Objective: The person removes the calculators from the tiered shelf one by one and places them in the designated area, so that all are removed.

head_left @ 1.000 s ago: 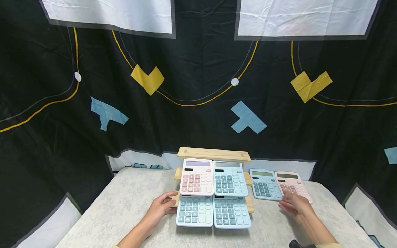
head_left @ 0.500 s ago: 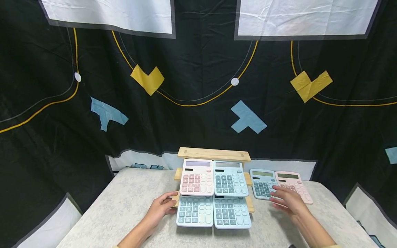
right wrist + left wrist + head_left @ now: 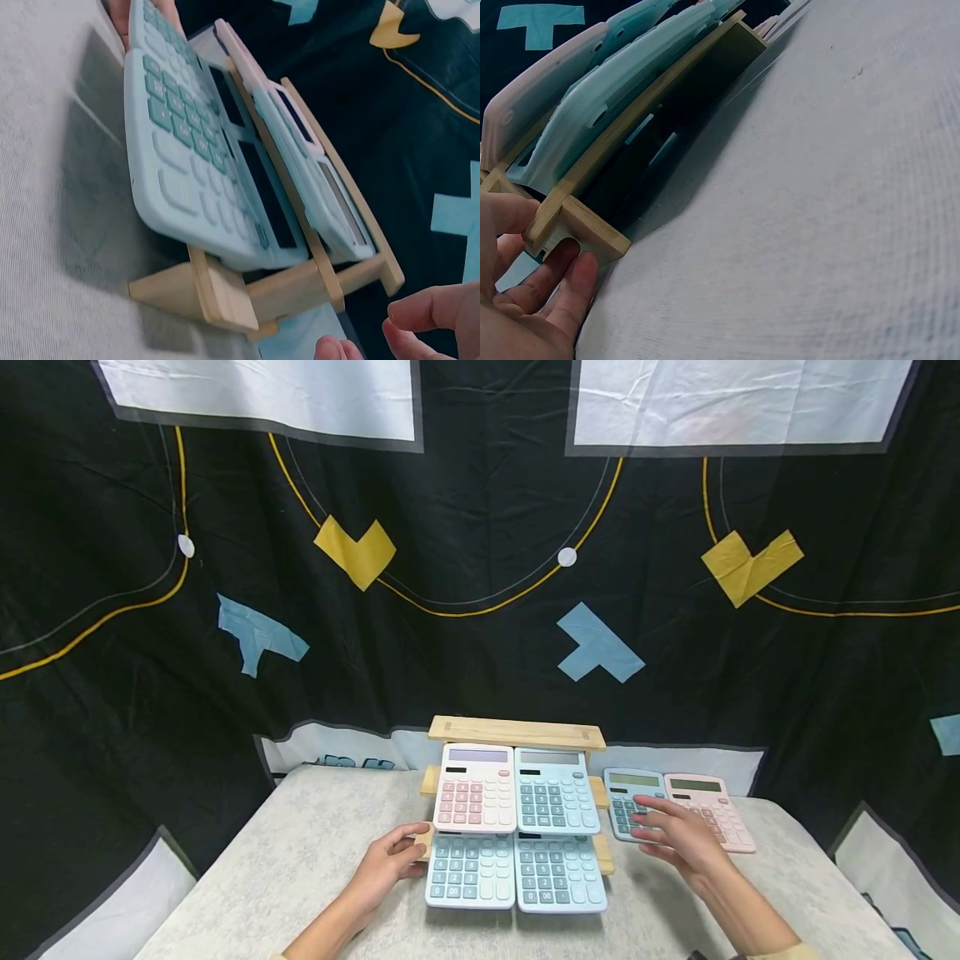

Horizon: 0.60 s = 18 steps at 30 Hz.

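A stepped wooden rack [image 3: 517, 732] bears two tiers of tilted calculators. Its upper tier has a pink calculator [image 3: 476, 789] and a blue calculator [image 3: 555, 793] side by side; two more blue calculators, left [image 3: 471, 872] and right [image 3: 561, 877], lean below. My left hand [image 3: 384, 867] grips the rack's front left end, fingers and thumb round the wood [image 3: 589, 225] in the left wrist view. My right hand [image 3: 684, 845] holds nothing, its fingers loosely spread, and partly covers another blue calculator [image 3: 632, 782] lying right of the rack. Whether it touches that calculator I cannot tell.
A second pink calculator [image 3: 722, 818] lies beside the blue one at the table's right. The pale mottled table [image 3: 285, 843] extends on both sides of the rack. Behind it hangs a black cloth [image 3: 480, 668] with coloured tape shapes.
My right hand has moved left and slightly up, from the pink calculator on the table to in front of the blue one, its fingers extending. The left hand stays on the rack.
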Available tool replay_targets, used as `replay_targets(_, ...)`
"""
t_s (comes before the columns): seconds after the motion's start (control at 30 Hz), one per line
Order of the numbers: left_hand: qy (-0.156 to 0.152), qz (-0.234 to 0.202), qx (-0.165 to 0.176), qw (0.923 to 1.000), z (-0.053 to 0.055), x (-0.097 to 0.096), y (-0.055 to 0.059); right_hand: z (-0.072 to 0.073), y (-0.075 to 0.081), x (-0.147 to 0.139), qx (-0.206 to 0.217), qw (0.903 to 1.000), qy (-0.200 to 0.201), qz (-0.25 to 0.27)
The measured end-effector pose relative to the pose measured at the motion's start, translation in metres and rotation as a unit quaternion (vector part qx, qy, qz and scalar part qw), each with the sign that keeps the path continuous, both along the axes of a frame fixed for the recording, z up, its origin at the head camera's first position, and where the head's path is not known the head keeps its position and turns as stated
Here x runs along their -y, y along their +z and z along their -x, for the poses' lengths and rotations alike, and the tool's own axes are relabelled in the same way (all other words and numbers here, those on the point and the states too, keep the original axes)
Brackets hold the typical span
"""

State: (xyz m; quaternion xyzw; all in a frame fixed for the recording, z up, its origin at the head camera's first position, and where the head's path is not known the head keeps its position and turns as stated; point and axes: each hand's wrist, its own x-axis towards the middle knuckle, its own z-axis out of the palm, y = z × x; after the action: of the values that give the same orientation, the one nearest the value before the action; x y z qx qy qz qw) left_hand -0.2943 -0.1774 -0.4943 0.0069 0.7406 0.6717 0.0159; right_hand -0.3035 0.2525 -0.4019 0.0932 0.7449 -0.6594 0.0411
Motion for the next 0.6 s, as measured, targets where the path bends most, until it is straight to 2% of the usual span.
replay_targets(0.13,-0.007,0.002,-0.004,1.0,-0.002,0.0,0.002,-0.002,0.002,0.007,-0.015,0.9998,0.015,-0.005)
replay_targets(0.6,0.002,0.011,0.002,0.9999,-0.002,-0.002,0.004,-0.002,0.004,0.031,-0.043,0.9983,0.04,0.0)
